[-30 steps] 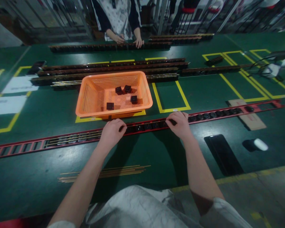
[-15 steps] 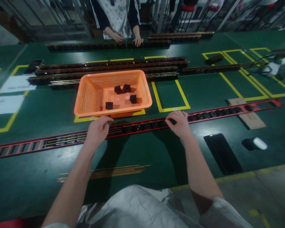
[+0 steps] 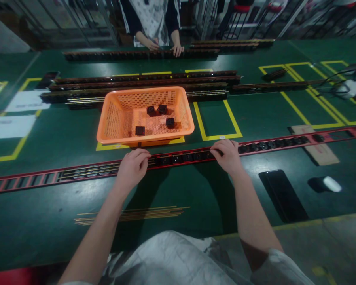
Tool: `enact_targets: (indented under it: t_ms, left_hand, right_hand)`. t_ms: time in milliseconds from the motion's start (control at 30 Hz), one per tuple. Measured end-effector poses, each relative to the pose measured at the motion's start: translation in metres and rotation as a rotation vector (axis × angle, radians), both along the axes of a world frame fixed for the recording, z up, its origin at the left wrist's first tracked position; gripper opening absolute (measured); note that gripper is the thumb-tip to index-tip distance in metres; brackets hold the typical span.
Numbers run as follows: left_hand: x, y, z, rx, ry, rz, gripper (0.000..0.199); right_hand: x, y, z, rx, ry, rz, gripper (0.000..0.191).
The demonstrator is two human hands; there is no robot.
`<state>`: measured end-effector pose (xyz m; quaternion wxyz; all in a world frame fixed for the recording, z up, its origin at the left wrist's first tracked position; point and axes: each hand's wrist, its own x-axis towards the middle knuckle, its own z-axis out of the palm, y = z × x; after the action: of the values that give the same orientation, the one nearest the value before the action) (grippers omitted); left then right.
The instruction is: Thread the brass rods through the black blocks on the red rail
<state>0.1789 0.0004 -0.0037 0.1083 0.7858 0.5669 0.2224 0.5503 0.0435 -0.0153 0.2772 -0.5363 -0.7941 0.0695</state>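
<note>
A long red slotted frame (image 3: 338,135) lies across the table, with a row of black blocks (image 3: 187,158) set in its middle part. Several thin brass rods (image 3: 89,171) run along its left part. My left hand (image 3: 133,168) is closed in a pinch over the frame, just left of the black blocks. Farther right, my right hand (image 3: 228,156) pinches at the frame's far edge. A thin brass rod seems to stretch between the two pinches, above the blocks; its ends are hidden by my fingers.
An orange basket (image 3: 145,139) holding several black cubes stands beyond the frame. Loose brass rods (image 3: 154,214) lie nearer me. A black phone (image 3: 283,196), a white mouse-like object (image 3: 332,184) and cardboard (image 3: 323,153) are at right. Across the table, a person's hands (image 3: 178,50) touch a dark strip.
My left hand has slid right along the frame, closer to the black blocks. My right hand stays at about the same spot on the frame. The whole view has shifted slightly.
</note>
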Motion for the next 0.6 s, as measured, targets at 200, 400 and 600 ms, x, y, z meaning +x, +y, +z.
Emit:
enact_targets:
  t_ms: [200, 400, 600]
  left_hand:
    - [0.018, -0.002, 0.003, 0.009, 0.117, -0.058, 0.031]
    - [0.031, -0.002, 0.010, -0.003, 0.131, -0.110, 0.034]
    - [0.038, -0.005, 0.008, 0.001, 0.125, -0.100, 0.033]
  right_hand:
    - [0.001, 0.002, -0.003, -0.001, -0.010, -0.010, 0.013]
    - [0.003, 0.002, -0.004, -0.002, -0.025, -0.031, 0.010]
    - [0.002, 0.000, -0.001, 0.000, -0.023, -0.022, 0.009]
